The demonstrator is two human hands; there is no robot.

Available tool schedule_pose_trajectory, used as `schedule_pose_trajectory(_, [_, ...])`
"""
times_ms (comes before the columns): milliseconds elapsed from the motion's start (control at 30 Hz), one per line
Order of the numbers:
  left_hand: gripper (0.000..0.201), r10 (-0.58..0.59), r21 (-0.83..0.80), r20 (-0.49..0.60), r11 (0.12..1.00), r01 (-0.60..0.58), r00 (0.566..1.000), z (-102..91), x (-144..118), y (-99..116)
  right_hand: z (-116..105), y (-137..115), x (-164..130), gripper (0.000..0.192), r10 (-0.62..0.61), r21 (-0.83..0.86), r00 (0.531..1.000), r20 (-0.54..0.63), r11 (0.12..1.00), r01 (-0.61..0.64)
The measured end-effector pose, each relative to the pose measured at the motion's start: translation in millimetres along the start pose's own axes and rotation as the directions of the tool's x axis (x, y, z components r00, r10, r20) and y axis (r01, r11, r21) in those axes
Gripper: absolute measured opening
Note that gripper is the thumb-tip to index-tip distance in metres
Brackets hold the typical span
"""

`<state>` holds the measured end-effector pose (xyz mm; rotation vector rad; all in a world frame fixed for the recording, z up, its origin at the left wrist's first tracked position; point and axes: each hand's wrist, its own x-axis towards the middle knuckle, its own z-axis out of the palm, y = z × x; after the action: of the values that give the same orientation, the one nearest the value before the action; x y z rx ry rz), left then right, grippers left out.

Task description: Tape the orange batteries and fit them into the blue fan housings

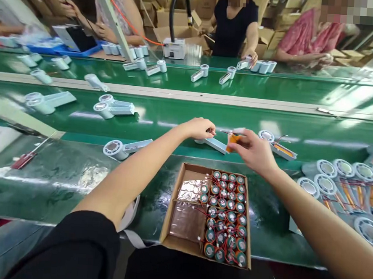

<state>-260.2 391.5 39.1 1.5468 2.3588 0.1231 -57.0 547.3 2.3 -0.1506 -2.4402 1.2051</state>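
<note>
My right hand (252, 150) pinches an orange-wrapped cylindrical battery (233, 141) above the green belt. Thin wires stretch from the battery toward my left hand (201, 128), whose fingers are curled closed; what they grip is hidden. Beneath my hands lies a light-blue fan housing (216, 144), its round head mostly covered by my left hand. Just right of my right hand, another fan housing (283, 151) lies with an orange battery in its open handle. In front of me sits a cardboard box (166, 222) with rows of wired batteries (231, 216) in its right side.
Several fan housings (325, 184) with exposed wires are grouped at the right. More housings (114, 107) lie on the belt at left. A red-handled screwdriver (24, 160) rests on the left bench. Co-workers sit across the line, one person's hand (251, 58) on a housing.
</note>
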Motion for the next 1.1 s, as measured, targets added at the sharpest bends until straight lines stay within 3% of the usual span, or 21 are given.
schedule_pose_trajectory(133, [0.025,-0.072,-0.026,-0.027,0.997,0.072,0.997,1.3,2,8,14,13,27,0.027,-0.085,-0.26,0.981,0.174,0.957,0.129])
schedule_pose_trajectory(267, [0.024,-0.099,-0.059,-0.035,0.994,0.096,0.995,2.4,4,15,9,20,32,0.033,-0.074,-0.54,0.976,0.206,0.823,0.176])
schedule_pose_trajectory(400, [0.025,-0.101,-0.083,-0.047,0.992,0.097,0.994,6.5,11,18,2,10,32,0.029,-0.057,-0.646,0.959,0.276,0.728,0.229])
schedule_pose_trajectory(600, [0.028,-0.095,-0.121,-0.093,0.989,0.084,0.991,14.9,18,20,10,-13,33,0.029,0.053,-0.79,0.927,0.373,0.541,0.287])
schedule_pose_trajectory(700, [0.025,-0.09,-0.16,-0.112,0.985,0.071,0.99,16.4,20,22,9,-11,35,0.032,0.114,-0.802,0.92,0.375,0.537,0.26])
schedule_pose_trajectory(867, [0.018,-0.079,-0.236,-0.142,0.971,0.044,0.987,20.2,25,24,5,1,29,0.038,0.113,-0.762,0.909,0.402,0.591,0.264])
schedule_pose_trajectory(1100, [0.016,-0.1,-0.324,-0.19,0.946,0.034,0.977,34.3,31,32,33,11,35,0.036,0.191,-0.752,0.883,0.429,0.618,0.231])
